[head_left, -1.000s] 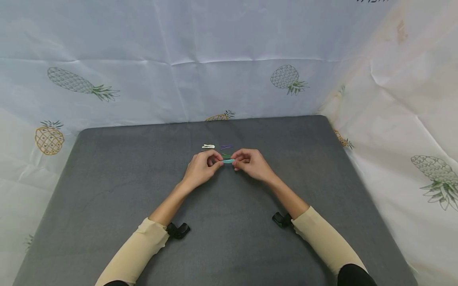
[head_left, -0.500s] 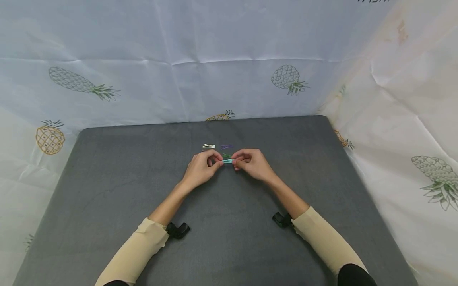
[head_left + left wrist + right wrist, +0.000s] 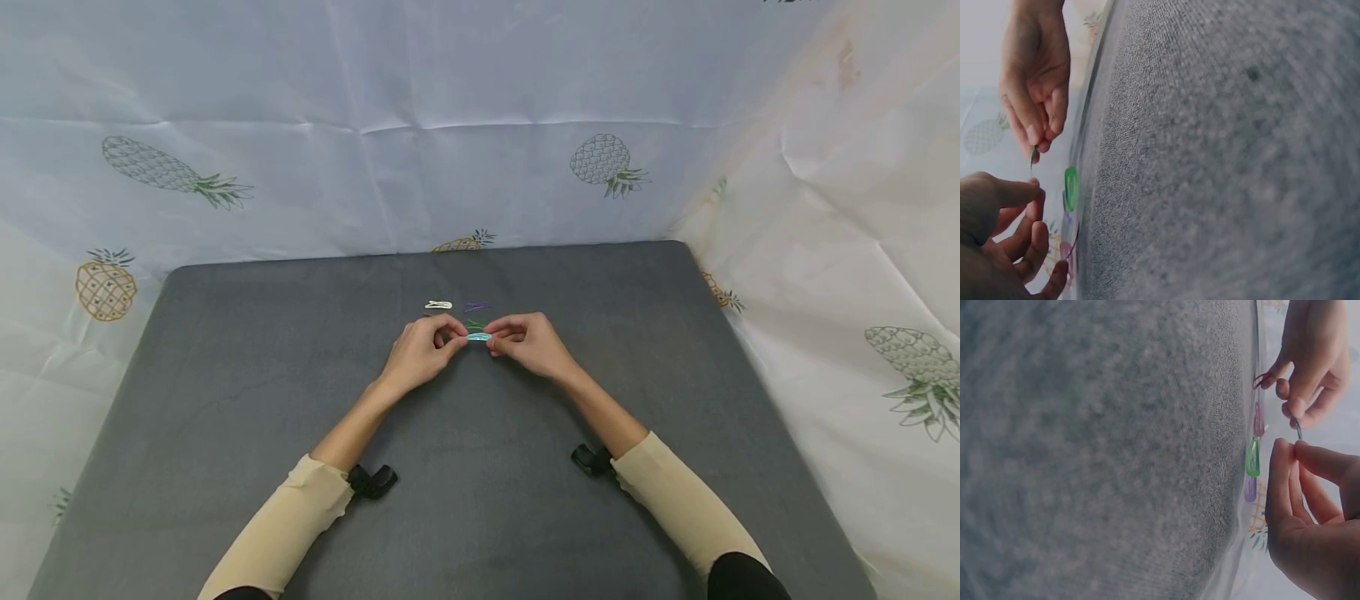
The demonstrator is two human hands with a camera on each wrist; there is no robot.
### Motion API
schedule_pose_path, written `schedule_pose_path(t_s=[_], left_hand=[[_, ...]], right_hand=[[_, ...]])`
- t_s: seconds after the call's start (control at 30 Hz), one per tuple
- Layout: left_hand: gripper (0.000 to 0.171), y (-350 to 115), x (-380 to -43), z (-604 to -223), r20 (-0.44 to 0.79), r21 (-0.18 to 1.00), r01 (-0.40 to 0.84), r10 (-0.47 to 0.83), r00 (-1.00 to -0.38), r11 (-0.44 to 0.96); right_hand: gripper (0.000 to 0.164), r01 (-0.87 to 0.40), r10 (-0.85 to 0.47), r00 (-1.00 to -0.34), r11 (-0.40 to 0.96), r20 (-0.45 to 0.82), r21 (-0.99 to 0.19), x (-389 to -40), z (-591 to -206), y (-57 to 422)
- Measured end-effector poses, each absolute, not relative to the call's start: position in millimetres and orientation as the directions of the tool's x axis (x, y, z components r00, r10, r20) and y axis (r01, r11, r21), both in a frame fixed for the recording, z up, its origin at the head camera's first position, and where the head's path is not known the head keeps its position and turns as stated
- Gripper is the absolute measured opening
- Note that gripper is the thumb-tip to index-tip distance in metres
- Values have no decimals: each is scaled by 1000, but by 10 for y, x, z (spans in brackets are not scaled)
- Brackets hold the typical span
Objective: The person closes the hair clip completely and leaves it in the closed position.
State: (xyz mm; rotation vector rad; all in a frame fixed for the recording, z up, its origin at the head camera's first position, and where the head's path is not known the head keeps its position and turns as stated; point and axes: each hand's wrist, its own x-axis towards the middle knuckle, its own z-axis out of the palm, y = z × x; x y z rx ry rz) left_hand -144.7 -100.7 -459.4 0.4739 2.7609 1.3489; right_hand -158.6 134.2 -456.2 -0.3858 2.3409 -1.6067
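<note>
Head view shows some dark letters [image 3: 783,1] on the pale cloth wall [image 3: 480,67], at the upper right, but the top edge of the frame cuts them and I cannot read them. The left hand [image 3: 422,350] and the right hand [image 3: 534,346] meet near the middle of the frame. Both are grasping the same thing, a small teal clip [image 3: 478,337]: the left one pinches its left end between thumb and forefinger, the right one pinches its right end in the same way. A small gap stays between the two pairs of fingertips, and the clip lies across it. In the right wrist view, this clip appears only as a thin edge, at the upper right.

The forearms come from the lower left and the lower right and lean inward, with beige sleeves [image 3: 288,521] pushed below the wrists.

Just above the teal clip is a green clip [image 3: 476,325]; higher are a purple clip [image 3: 476,307] and, to its left, a cream clip [image 3: 438,305]. The right wrist view shows also a pink clip [image 3: 1259,419], right of centre. All these lie on the grey table [image 3: 480,500].
</note>
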Motion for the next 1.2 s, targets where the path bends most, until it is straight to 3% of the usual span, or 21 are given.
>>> schedule_pose_path(t_s=[1.2], left_hand=[[7,-976,-1578,-4678,39,680,291,363,-931,673]], right_hand=[[16,-83,-431,-887,503,-167,-860,-1681,-4645,1433]])
